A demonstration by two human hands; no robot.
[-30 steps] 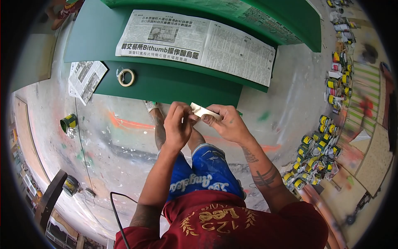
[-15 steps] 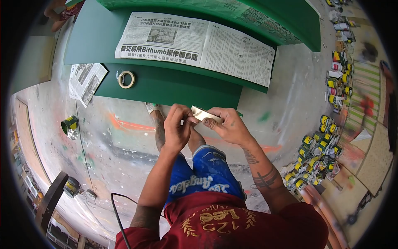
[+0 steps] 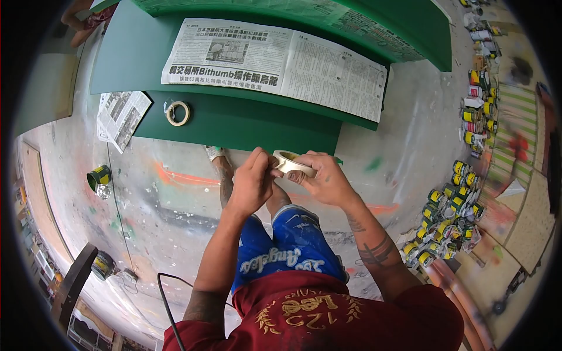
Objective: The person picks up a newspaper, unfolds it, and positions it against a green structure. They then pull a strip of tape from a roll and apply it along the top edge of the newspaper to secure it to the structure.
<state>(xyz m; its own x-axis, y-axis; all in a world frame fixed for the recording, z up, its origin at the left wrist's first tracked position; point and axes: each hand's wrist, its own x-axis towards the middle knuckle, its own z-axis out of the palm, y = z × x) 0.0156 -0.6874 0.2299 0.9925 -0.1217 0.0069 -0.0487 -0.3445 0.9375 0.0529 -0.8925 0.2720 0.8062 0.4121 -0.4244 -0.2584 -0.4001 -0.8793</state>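
Tape roll is sitting between my hands, with my right hand gripping its right side and my left hand pinching its left edge, while a second roll is lying beyond the left hand on a green board.

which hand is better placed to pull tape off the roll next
Likely the left hand: its fingers pinch at one edge of the tape roll, while the right hand grips the other side and could steady it.
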